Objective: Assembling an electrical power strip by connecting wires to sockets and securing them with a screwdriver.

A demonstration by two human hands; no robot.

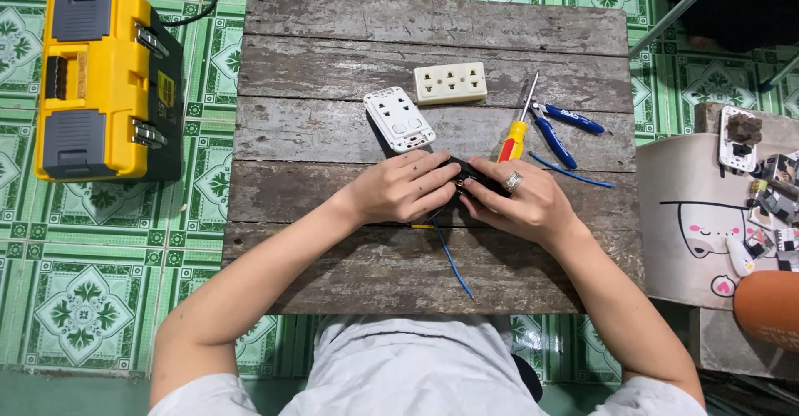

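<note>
A makeshift home electrical-repair spot: a weathered grey plank table [349, 17] on green patterned floor tiles [83, 299], with a yellow-and-grey plastic toolbox [104, 83] left of the table.

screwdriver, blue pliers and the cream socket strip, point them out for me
screwdriver [516, 137], head view, on its yellow and red handle
blue pliers [559, 129], head view, on one blue grip
cream socket strip [450, 82], head view, on the middle of its face

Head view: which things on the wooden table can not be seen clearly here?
- Small black part: mostly covered by the left hand and right hand; its kind is unclear.
- Blue wire: its upper end disappears under the hands.
- Screwdriver: the handle's lower end is behind the right hand.
- White socket plate: its lower corner is hidden by the left hand.
</note>
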